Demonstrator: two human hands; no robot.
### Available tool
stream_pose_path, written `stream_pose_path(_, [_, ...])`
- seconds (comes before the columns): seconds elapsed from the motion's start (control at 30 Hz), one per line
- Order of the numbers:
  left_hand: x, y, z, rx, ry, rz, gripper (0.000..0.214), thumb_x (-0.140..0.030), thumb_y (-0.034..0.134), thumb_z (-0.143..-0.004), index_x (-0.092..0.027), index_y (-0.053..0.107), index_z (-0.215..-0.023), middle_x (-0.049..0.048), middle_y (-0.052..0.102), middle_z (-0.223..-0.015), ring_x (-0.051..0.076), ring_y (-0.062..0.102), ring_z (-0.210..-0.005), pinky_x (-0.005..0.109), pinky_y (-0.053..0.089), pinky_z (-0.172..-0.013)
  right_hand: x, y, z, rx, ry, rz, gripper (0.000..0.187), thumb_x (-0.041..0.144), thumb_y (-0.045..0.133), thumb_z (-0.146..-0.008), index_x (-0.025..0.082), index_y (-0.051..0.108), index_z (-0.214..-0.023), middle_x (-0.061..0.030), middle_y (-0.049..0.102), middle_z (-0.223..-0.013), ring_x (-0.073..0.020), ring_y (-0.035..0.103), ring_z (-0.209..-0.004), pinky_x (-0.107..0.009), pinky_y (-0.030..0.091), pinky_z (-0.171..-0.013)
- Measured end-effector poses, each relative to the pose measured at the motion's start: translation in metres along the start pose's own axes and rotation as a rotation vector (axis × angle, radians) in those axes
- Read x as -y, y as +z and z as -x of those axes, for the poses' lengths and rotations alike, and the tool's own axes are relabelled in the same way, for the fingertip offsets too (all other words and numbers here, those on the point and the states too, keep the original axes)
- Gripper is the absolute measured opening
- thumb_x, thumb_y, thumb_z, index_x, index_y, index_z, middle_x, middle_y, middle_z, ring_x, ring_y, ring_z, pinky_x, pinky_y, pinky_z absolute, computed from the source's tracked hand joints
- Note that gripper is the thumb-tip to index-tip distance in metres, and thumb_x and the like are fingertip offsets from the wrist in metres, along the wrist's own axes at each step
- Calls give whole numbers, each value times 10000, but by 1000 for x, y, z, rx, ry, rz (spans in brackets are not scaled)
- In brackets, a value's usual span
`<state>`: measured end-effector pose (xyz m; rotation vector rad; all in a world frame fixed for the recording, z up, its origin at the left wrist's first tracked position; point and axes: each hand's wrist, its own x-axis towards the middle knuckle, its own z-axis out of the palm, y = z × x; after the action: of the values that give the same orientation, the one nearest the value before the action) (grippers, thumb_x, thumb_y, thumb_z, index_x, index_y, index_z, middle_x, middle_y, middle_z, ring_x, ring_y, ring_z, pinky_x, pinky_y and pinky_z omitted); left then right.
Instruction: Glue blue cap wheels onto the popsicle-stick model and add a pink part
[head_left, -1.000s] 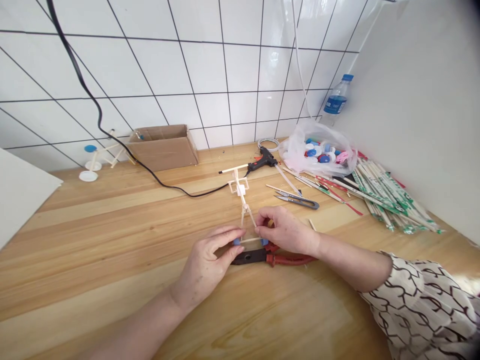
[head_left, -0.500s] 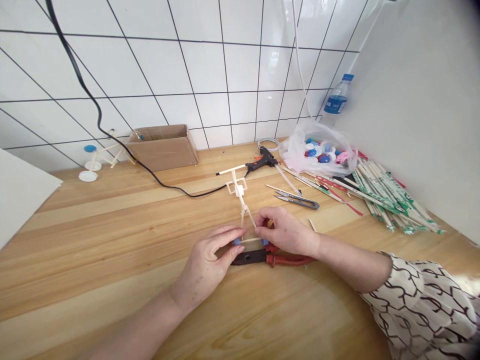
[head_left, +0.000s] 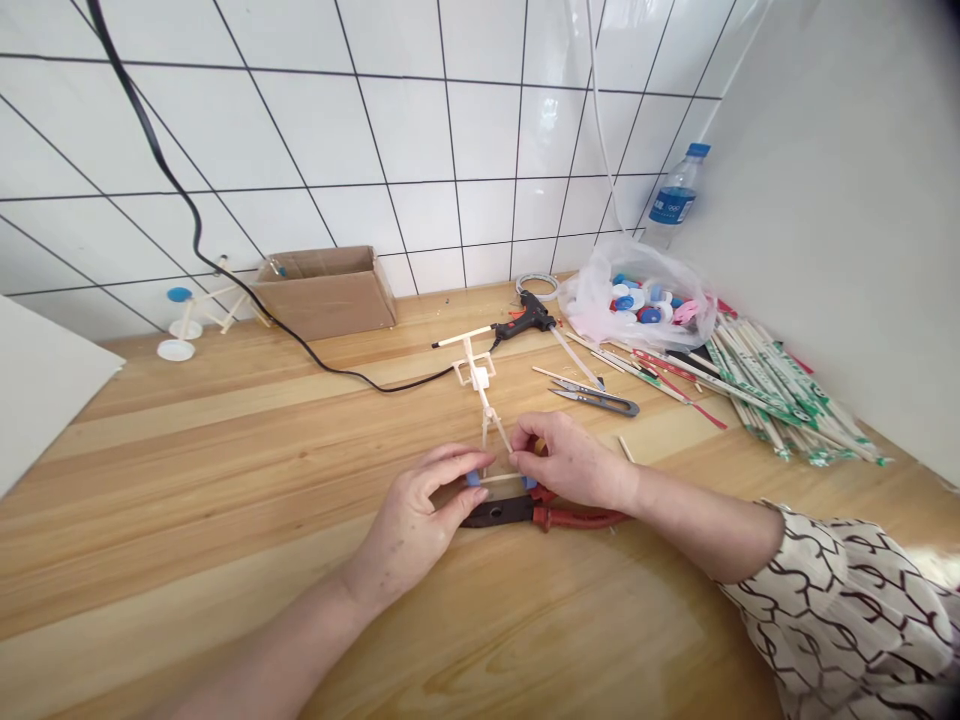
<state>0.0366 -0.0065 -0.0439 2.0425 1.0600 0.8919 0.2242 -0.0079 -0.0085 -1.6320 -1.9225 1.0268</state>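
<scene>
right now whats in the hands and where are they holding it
The left hand and right hand pinch a wooden stick frame at the two blue-capped ends of its crossbar.

Left hand (head_left: 409,527) and right hand (head_left: 574,462) on wooden model (head_left: 480,378)

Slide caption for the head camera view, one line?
Left hand and right hand grip a pale wooden-stick model with blue ends over red-handled black pliers on a wooden tabletop.
</scene>
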Motion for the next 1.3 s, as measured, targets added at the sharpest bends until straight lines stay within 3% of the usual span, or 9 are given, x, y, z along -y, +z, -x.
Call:
stream_pose_path(0.5, [-2,1,-2,53,-131,76,253,-186,606,-739,-179,701,-973,73,670,-1057,206,616,-1001,331,478,-903,-2,1,0,-9,-3,-3,147,61,533,-732,150,485,-625,40,484,-587,-87,426,-556,-203,328,-526])
stream_pose_path(1.3, [-1,0,-1,75,-163,153,269,-185,602,-746,-202,694,-998,54,648,-1088,203,596,-1010,338,444,-940,-3,1,0,-11,-19,-5,152,64,531,-737,152,485,-623,42,486,-581,-84,427,-548,-202,331,-522])
